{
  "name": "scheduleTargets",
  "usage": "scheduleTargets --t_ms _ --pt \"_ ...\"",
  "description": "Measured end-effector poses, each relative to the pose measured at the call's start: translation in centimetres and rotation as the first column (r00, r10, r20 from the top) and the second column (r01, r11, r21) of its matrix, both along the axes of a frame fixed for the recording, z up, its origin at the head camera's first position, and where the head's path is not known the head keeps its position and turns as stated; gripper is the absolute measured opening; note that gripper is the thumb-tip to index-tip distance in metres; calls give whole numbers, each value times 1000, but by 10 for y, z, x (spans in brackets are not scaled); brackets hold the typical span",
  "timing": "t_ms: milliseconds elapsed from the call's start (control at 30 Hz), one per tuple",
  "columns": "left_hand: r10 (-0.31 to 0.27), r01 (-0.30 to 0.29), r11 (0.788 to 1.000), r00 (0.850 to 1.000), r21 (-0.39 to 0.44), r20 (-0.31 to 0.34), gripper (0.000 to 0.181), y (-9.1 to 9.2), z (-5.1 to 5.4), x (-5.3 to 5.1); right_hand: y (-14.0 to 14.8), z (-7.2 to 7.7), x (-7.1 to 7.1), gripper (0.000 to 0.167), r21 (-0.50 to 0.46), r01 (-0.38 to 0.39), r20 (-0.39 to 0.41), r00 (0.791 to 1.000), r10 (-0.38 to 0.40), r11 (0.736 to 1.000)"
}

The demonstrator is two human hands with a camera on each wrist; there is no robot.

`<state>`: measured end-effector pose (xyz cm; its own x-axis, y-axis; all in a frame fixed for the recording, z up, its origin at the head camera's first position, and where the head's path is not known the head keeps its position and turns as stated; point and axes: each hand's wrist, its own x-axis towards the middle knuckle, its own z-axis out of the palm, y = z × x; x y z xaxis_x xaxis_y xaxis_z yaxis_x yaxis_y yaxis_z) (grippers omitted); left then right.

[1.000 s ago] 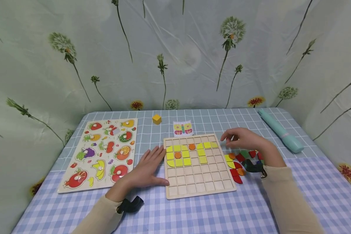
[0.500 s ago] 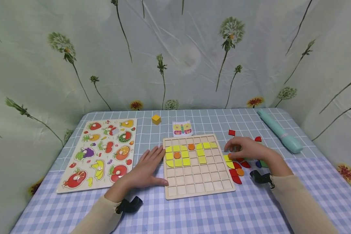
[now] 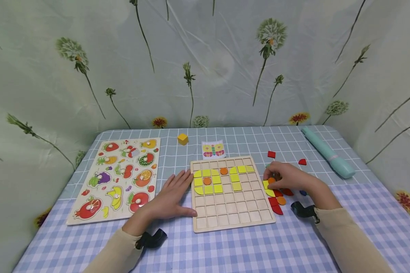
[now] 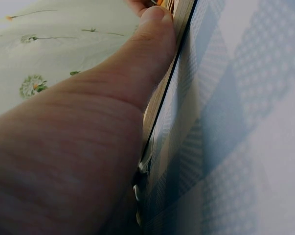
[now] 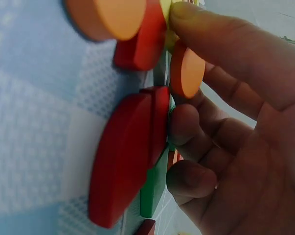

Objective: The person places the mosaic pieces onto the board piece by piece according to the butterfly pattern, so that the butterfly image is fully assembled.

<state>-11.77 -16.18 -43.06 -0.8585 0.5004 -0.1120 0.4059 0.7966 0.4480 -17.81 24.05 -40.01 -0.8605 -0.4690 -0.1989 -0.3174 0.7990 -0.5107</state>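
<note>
My left hand [image 3: 168, 199] lies with fingers spread at the left edge of a wooden grid board [image 3: 225, 220], its thumb touching the frame. Yellow pieces [image 3: 208, 189] and two orange discs [image 3: 223, 171] fill some of the board's squares. Right of the board, my right hand [image 3: 288, 177] reaches down over a cluster of loose pieces. In the right wrist view its thumb touches a yellow piece [image 5: 168, 29], beside an orange disc [image 5: 187, 71] that lies between thumb and bent fingers. Where the index fingertip touches is hidden.
Red quarter-round pieces [image 3: 277, 209] lie at the board's right edge, and a red square [image 3: 271, 154] farther back. Behind the board stands a butterfly pattern card [image 3: 213, 149], near a yellow block [image 3: 183, 139]. A fruit knob puzzle [image 3: 123, 197] lies left; a teal tube-shaped object [image 3: 327, 151] lies right.
My right hand came down from beside the board's upper right corner onto the loose pieces, uncovering the red square behind it. The left hand stayed still.
</note>
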Motion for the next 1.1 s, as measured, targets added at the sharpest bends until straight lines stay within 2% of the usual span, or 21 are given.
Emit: scheduleTargets --t_ms 300,600,833,1100 --pt "-2 2 1000 1000 -5 3 121 0 -1 -1 0 0 -2 19 -17 60 -30 998 -60 998" --pt "-3 3 1000 1000 -5 1 120 0 -1 -1 -3 -2 -5 14 8 118 -118 986 -116 993" --pt "-3 3 1000 1000 -7 -9 120 -1 -2 -1 -7 -1 -3 9 -59 176 -145 972 -183 983" --pt "-4 4 1000 1000 -2 -10 120 0 -2 -1 -19 1 0 11 -110 126 -131 981 -140 986"
